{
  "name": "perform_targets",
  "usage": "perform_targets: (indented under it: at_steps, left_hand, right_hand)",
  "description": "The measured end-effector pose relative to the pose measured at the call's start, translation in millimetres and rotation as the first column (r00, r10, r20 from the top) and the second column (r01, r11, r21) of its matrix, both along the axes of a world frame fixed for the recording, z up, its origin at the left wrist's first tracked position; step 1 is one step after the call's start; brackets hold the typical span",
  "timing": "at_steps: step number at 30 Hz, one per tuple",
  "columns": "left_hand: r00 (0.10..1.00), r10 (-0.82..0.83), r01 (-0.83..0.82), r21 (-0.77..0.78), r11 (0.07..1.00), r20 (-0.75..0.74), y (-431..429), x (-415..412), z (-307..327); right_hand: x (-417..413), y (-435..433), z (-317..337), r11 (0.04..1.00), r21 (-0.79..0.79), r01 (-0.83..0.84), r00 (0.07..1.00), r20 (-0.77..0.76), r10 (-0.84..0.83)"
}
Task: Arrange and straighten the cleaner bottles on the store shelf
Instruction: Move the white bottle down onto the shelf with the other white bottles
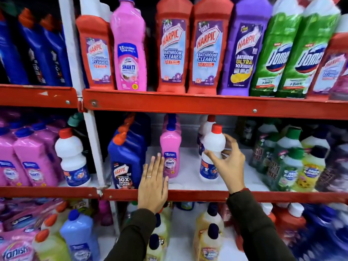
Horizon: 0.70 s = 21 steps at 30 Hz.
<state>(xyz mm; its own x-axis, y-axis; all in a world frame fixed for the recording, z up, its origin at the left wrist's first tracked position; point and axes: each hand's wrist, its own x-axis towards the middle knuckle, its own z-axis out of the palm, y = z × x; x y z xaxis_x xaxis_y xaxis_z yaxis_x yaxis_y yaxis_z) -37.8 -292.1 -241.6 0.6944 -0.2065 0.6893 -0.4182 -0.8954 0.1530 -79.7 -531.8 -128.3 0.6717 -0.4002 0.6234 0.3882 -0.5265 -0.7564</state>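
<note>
White bottle point(211, 153) with the red cap, mid-shelf, wants turning label-forward and nudging toward the pink bottle point(170, 147) while kept upright; the right hand point(228, 162) curls loosely round its waist, thumb and fingers pinching, the left hand point(153, 182) flat and open against the red shelf point(188, 194) edge

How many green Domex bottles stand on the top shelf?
2: they stand side by side near the shelf's right end, one next to the purple Harpic bottle, the other right of it. More may hide behind.
</note>
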Motion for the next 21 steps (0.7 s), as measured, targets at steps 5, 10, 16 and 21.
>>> perform_targets:
  at_steps: [5, 10, 16, 21]
  left_hand:
    - [1.0, 0.021, -0.022, -0.02, 1.0, -0.008, -0.6, 4.2, -1.2]
    - [0.999, 0.047, -0.047, -0.009, 0.999, -0.005, -0.5, 7.1, -4.7]
    - [0.997, 0.071, -0.071, 0.011, 0.997, 0.001, -0.7, 7.4, -4.9]
    - [0.997, 0.071, -0.07, 0.042, 0.997, -0.005, 0.8, 1.8, -0.2]
  right_hand:
    - [30.6, -16.7, -7.6, 1.0, -0.028, 0.013, 0.999, -0.033, -0.013]
    - [44.5, -22.6, -15.2, 1.0, 0.003, 0.015, 0.998, -0.059, -0.015]
    - [42.1, -19.9, -16.5, 1.0, -0.003, 0.031, 0.996, -0.08, -0.031]
    - [31.3, -12.1, -15.6, 0.994, -0.08, 0.075, 0.988, -0.131, -0.085]
